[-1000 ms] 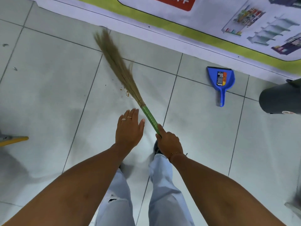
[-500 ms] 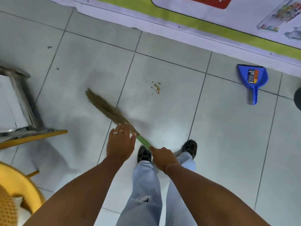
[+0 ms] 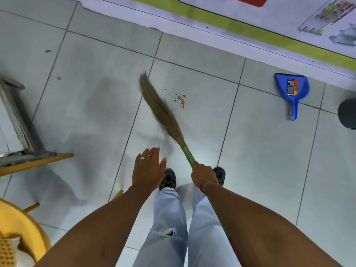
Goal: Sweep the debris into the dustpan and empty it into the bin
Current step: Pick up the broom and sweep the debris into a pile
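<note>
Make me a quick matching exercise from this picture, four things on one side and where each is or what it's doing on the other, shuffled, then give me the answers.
Column one:
1. broom
2. dustpan
3. debris
4. left hand

Column two:
A. lying on the floor by the banner's edge, handle toward the person
B. open and flat, holding nothing
C. small brown scatter on a tile, just right of the bristles
D. gripped at its green handle by the right hand

Pairs: 1-D, 2-A, 3-C, 4-B
</note>
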`<action>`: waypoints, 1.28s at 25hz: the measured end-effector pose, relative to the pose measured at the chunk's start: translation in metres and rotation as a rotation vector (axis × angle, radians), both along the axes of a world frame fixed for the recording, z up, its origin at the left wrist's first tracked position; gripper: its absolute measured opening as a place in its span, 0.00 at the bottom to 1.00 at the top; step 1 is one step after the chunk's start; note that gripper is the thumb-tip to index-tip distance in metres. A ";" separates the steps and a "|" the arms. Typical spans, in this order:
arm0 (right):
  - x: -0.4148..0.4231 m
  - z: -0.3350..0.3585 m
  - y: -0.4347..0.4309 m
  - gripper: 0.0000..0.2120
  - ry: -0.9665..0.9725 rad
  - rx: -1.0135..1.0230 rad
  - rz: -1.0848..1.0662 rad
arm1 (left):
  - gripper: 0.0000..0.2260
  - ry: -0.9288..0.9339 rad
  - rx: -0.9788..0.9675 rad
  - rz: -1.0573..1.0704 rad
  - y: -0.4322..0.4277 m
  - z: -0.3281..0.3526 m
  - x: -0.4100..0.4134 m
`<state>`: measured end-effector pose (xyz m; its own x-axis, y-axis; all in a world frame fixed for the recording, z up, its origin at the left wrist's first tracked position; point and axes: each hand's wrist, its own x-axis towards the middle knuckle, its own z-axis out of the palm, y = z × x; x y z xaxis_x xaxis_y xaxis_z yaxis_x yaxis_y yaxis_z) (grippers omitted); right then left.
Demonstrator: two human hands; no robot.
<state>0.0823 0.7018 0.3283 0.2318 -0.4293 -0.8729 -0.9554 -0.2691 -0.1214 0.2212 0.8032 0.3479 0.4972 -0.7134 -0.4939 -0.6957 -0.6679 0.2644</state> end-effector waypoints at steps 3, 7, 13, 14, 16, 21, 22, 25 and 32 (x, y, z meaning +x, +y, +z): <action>-0.018 0.010 -0.010 0.21 0.024 -0.021 -0.029 | 0.19 0.003 -0.018 -0.016 -0.012 0.003 0.004; -0.044 0.029 0.002 0.23 -0.007 -0.062 -0.130 | 0.19 -0.002 -0.022 -0.055 -0.026 0.010 0.001; -0.033 0.028 0.007 0.26 -0.150 -0.059 0.062 | 0.21 0.008 -0.079 -0.067 -0.048 0.015 -0.005; -0.029 0.028 0.007 0.25 -0.175 -0.067 0.108 | 0.21 0.007 -0.082 -0.072 -0.050 0.016 -0.007; -0.022 0.025 0.010 0.24 -0.194 -0.059 0.178 | 0.23 0.003 -0.081 -0.081 -0.051 0.015 -0.010; -0.023 0.006 0.004 0.21 -0.073 0.027 0.092 | 0.20 0.006 -0.011 -0.097 -0.039 0.007 -0.012; -0.027 0.006 0.002 0.21 -0.044 0.029 0.060 | 0.20 0.005 0.002 -0.104 -0.039 0.006 -0.012; -0.042 0.011 -0.007 0.22 0.012 0.013 -0.039 | 0.20 -0.006 0.016 -0.119 -0.041 0.006 -0.012; -0.082 0.061 -0.033 0.25 -0.033 -0.037 -0.109 | 0.21 0.000 -0.055 -0.150 -0.070 0.041 -0.025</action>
